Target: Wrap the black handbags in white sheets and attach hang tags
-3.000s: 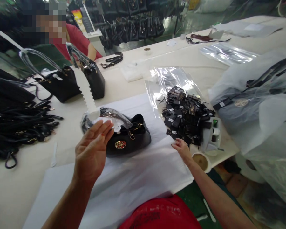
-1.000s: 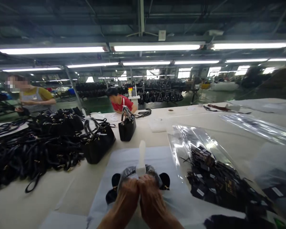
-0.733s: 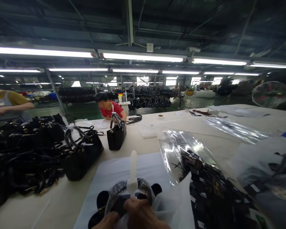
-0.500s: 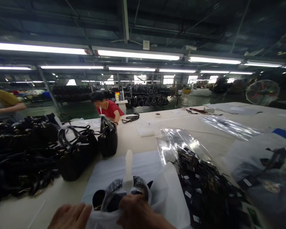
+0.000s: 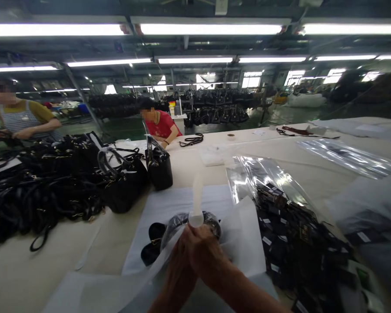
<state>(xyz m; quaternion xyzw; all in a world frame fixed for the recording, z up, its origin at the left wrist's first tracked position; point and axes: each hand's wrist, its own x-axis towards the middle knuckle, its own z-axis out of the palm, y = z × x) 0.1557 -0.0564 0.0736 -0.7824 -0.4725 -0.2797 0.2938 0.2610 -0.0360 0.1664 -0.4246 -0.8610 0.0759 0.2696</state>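
A black handbag lies in front of me, its handle (image 5: 177, 221) wrapped in clear film and its lower part hidden. A pale translucent strip (image 5: 197, 193) with a rounded base stands up at the handle. My left hand (image 5: 180, 256) is closed on a thin white wrapping sheet (image 5: 111, 292), drawn up over the bag's near side. Pressed against it, my right hand (image 5: 204, 248) has its fingers bunched at the strip's base; what they pinch is hidden. Black rounded parts (image 5: 151, 248) stick out left of the handle. More white sheet (image 5: 247, 234) rises on the right.
Black handbags (image 5: 127, 182) and a heap of black straps (image 5: 48, 191) fill the left. Labelled black pieces (image 5: 293, 248) lie right, beside clear plastic sheets (image 5: 263, 174). A co-worker in red (image 5: 163, 124) leans over the far table edge; another person (image 5: 29, 117) stands far left.
My left hand has come from the left to meet my right hand at the strip's base, bringing the white sheet over the bag. The camera view has tipped downward.
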